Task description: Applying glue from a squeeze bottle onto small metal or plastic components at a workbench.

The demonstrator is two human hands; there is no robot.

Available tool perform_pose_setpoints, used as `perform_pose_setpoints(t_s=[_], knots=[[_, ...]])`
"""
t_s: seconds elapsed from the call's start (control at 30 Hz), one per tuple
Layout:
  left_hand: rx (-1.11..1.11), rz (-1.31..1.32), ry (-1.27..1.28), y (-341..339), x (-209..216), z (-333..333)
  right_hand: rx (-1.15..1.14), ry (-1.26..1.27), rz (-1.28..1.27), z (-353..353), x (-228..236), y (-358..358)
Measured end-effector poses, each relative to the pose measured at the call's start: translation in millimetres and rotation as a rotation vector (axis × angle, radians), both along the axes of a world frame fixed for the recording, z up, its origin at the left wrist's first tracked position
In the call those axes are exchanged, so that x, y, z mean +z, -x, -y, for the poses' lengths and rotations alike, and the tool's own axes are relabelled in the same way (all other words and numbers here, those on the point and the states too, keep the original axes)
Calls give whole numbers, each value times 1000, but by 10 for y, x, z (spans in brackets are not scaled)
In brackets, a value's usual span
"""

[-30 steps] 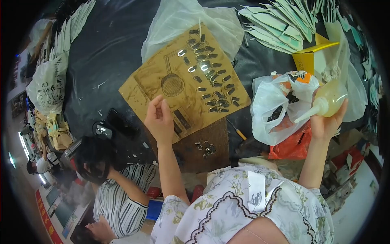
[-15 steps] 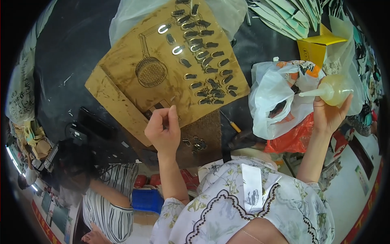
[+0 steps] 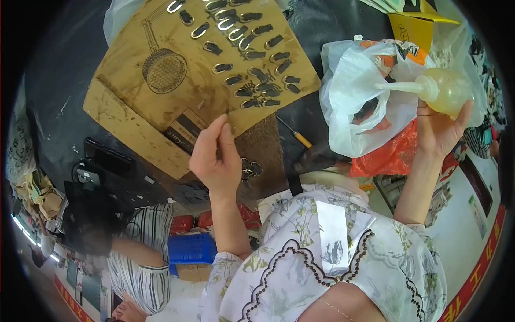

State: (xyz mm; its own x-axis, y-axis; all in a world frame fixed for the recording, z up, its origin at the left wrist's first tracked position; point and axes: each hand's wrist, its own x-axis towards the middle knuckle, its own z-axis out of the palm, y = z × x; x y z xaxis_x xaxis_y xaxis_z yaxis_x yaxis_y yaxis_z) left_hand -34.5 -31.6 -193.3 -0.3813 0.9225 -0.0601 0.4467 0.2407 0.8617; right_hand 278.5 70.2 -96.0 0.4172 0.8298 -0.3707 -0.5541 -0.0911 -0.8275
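Note:
My left hand (image 3: 215, 161) is closed in a pinch above the near edge of a brown cardboard sheet (image 3: 118, 96). What its fingertips hold, if anything, is too small to make out. At the right, my right hand (image 3: 440, 129) is wrapped round a soft, rounded squeeze bottle (image 3: 448, 94) of pale yellow liquid. Its long white nozzle (image 3: 397, 86) points left, above a white plastic bag (image 3: 343, 102). Small black tabs with shiny metal loops (image 3: 222, 68) lie in loose rows on the cardboard, beyond my left hand.
Several loose metal loops (image 3: 250, 169) lie on a brown mat (image 3: 265, 139) near me. A yellow-handled tool (image 3: 302, 139) lies beside it. Back right stands a yellow box (image 3: 410, 29); a red bag (image 3: 386, 153) lies under the white one. A person in a striped top (image 3: 142, 268) sits at my left.
The whole view has shifted, so the cardboard appears higher and further left. My left fingers have straightened somewhat, fingertips reaching toward the cardboard. My right hand still holds the bottle.

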Motion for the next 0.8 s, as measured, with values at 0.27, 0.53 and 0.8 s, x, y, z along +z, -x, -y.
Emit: perform_pose_setpoints(t_s=[0.27,0.53,0.8], knots=[[-208,40,24,-395,75,40,-18,0,-16,186,-21,-130],[-295,119,28,-740,106,243,-62,15,14,298,-16,-272],[-316,208,22,-997,94,461,2,2,-7,339,23,-340]])
